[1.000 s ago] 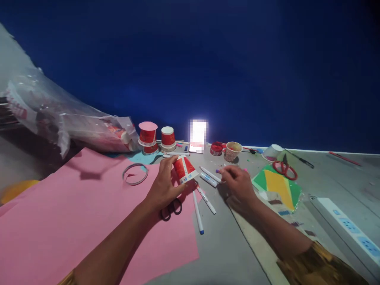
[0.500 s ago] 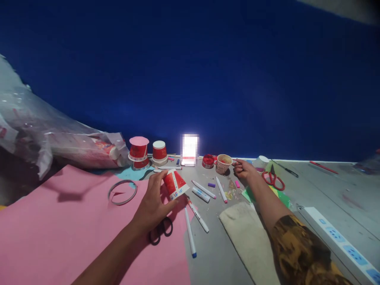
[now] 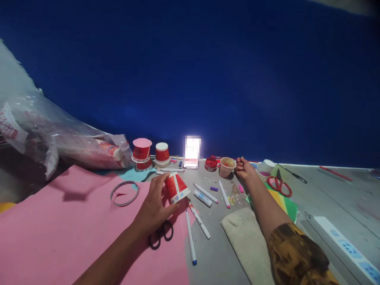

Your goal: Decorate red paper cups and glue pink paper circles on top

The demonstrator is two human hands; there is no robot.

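Observation:
My left hand is wrapped round a red paper cup, held tilted above the pink paper with its white, blue-marked rim facing down. My right hand is closed with curled fingers, right beside a small patterned paper cup with reddish stains inside. What those fingers hold, if anything, is hidden. Left of the patterned cup sits a round red container. Below the held cup lie black-handled scissors and a white marker with an orange-red tip.
Pink paper covers the left side, with a grey ring on it. Stacked red cups and a bright blurred screen stand at the back. Rightward are red-handled scissors, a cloth and a power strip.
The cup in my left hand has turned slightly, showing more of its white stripe. My right hand's fingers have drawn up and curled beside the patterned cup. The whole view has shifted a little.

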